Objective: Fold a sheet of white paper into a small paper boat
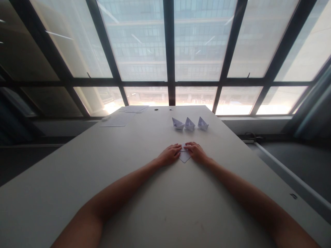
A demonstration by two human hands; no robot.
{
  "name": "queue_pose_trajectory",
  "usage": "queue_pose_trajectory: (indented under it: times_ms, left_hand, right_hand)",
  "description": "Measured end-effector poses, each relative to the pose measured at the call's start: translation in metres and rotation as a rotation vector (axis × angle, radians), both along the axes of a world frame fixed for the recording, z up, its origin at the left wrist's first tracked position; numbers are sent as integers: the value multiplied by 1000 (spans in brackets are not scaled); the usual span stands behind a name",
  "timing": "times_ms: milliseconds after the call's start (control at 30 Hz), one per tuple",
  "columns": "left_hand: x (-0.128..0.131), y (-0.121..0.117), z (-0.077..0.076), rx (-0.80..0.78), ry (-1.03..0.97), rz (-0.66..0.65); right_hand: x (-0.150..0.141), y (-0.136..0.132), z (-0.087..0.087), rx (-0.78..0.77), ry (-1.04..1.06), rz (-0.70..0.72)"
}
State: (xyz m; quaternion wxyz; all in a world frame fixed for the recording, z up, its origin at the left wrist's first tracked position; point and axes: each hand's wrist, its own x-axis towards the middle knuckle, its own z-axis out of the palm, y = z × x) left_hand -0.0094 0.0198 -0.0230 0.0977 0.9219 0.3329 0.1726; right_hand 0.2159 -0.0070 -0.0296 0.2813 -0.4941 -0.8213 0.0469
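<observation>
A small piece of folded white paper lies on the table between my hands, its pointed end towards me and a crease line across it. My left hand holds its left side, fingers bent over the edge. On the opposite side, my right hand grips the right edge, with the fingertips near the upper part. Both hands partly cover the paper, so its far end is hard to make out. Just beyond them stand three folded paper boats: a left one, a middle one and a right one.
The white table stretches away to large dark-framed windows. Flat paper sheets lie at its far left, and a round cable hole is near the far edge. A dark cable sits beyond the right side.
</observation>
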Motion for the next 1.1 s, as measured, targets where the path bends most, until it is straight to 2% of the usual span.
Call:
queue_pose_trajectory:
  times_ms: [100, 300, 633, 900, 1100]
  left_hand:
    - [0, -7, 7, -34, 149, -2]
    - [0, -15, 16, -45, 270, 23]
    - [2, -14, 9, -31, 271, 138]
    - [4, -16, 9, -31, 257, 194]
    - [3, -14, 6, -31, 236, 190]
  right_hand:
    - [-4, -3, 1, -56, -79, 100]
    - [-6, -6, 3, -188, -228, 94]
    - [-10, -6, 3, -303, -296, -102]
    - [-7, -8, 9, -387, -304, -157]
    - [-6, -4, 0, -335, -195, -282]
